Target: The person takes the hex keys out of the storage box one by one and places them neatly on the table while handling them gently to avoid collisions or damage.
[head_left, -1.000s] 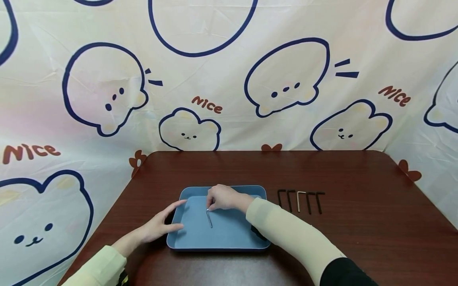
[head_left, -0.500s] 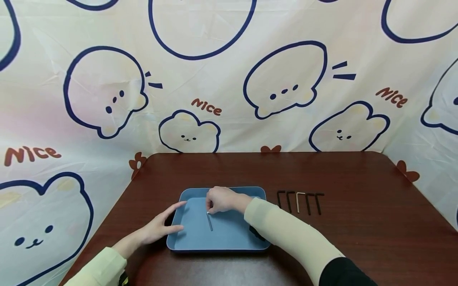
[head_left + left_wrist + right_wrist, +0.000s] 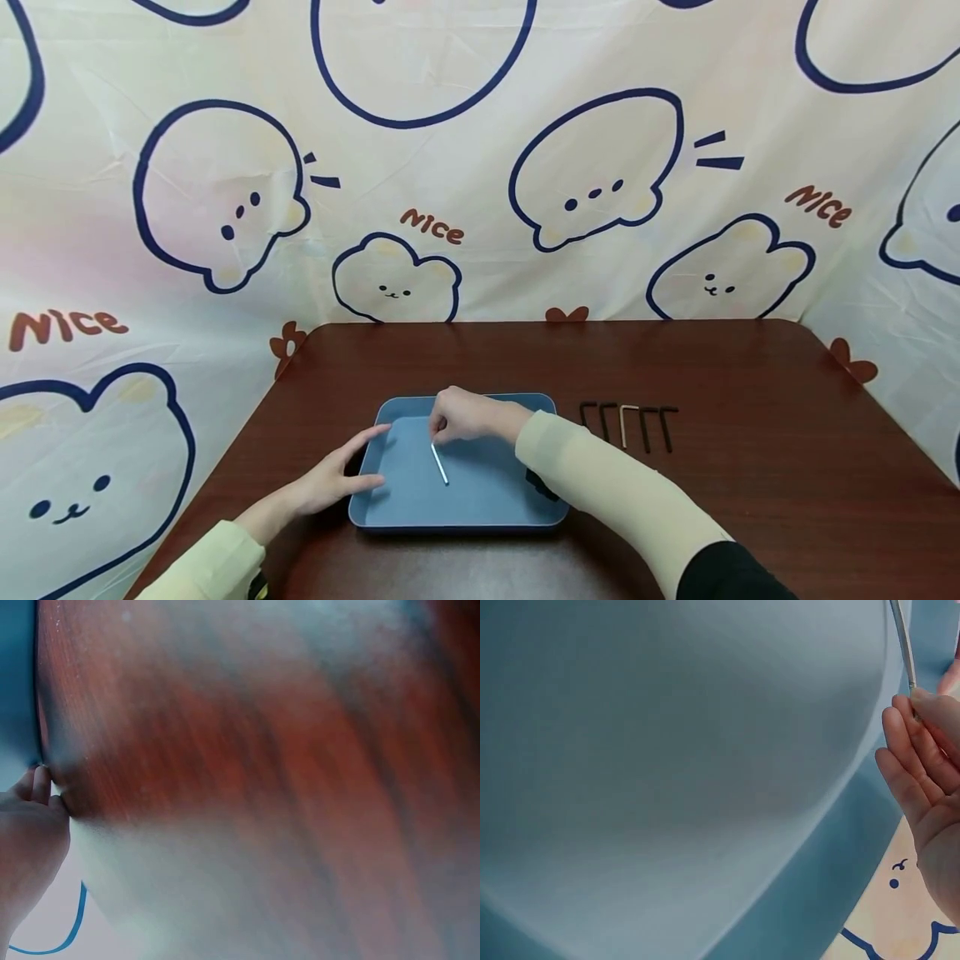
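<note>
Over the blue tray (image 3: 487,504) my right hand (image 3: 467,414) pinches a silver hex key (image 3: 440,464) near its upper end. The long arm of the key slants down and slightly right, toward the tray floor. In the right wrist view, thumb and fingertips close on the end of the hex key (image 3: 905,649), and the short bend is hidden in the grip. My left hand (image 3: 326,477) lies at the tray's left side, thumb and fingers spread and touching the rim. Only part of the left hand (image 3: 34,825) shows in the left wrist view, by the tray's edge.
Right of the tray, several hex keys lie in a row on the dark wooden table (image 3: 750,483): black ones (image 3: 606,422) and a silver one (image 3: 623,427) in the middle. A printed cloth (image 3: 480,167) hangs behind the table.
The hex key's lower end has swung slightly right, so the key slants a little more. The right hand stays almost in place, and the left hand has not moved on the rim.
</note>
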A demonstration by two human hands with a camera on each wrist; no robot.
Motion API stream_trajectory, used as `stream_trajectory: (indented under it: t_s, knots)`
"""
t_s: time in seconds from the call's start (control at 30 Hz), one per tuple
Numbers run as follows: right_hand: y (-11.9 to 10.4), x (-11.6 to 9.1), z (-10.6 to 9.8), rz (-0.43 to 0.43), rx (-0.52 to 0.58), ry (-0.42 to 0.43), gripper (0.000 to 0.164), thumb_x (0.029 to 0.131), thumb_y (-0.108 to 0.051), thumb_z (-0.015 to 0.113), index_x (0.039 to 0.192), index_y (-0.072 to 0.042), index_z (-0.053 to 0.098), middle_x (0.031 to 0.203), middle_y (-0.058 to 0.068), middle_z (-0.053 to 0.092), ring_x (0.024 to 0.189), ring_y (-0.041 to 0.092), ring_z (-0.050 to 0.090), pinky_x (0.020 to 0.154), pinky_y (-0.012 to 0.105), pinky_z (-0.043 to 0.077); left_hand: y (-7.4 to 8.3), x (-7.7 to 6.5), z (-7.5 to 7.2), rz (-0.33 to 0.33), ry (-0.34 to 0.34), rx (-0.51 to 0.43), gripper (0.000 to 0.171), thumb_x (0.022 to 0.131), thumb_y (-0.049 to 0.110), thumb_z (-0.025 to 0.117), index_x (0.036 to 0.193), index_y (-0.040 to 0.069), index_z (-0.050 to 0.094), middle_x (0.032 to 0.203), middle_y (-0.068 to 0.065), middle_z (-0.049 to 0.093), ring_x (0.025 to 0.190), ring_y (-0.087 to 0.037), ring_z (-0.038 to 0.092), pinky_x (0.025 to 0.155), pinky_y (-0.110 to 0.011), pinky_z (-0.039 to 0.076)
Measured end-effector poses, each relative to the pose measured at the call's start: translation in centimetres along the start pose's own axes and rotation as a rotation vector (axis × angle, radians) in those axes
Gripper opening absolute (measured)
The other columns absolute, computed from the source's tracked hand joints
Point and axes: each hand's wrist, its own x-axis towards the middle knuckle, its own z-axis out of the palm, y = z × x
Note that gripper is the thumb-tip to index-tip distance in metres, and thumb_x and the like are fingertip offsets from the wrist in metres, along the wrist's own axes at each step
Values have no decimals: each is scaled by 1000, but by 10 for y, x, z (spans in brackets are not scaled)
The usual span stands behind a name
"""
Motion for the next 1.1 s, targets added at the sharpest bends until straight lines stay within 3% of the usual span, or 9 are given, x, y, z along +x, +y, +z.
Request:
stream_trajectory:
  t_s: [0.23, 0.57, 0.8, 1.1]
  knots:
    - [-1, -6, -13, -16, -8, 21, 13, 92, -9, 69, 82, -10, 76, 68, -8, 59, 62, 7, 49, 58, 16, 42, -3, 1, -1, -10, 6, 3, 73, 92, 25, 68, 152, 11, 28, 154, -24, 21, 139, -46, 18, 105, -69, 14]
    - [4, -20, -32, -47, -5, 83, 11, 92, -8, 68, 86, -9, 77, 75, -8, 65, 64, 6, 49, 60, 17, 44, -4, 0, -1, 18, 0, -8, 72, 93, 23, 68, 152, 10, 28, 156, -23, 19, 141, -45, 14, 105, -67, 16]
    - [11, -32, -45, -39, -7, 110, 12, 92, -9, 67, 84, -8, 76, 67, -6, 56, 63, 8, 48, 59, 19, 41, -6, 0, -1, 24, -6, -13, 72, 93, 22, 67, 152, 10, 28, 156, -23, 18, 141, -46, 13, 105, -68, 16]
    - [18, -50, -67, -16, 10, 135, 10, 92, -7, 67, 95, -6, 77, 86, 1, 72, 70, 10, 57, 67, 23, 49, -5, 0, 0, 28, -5, -8, 72, 93, 22, 68, 152, 10, 28, 155, -23, 19, 140, -46, 14, 104, -68, 16]
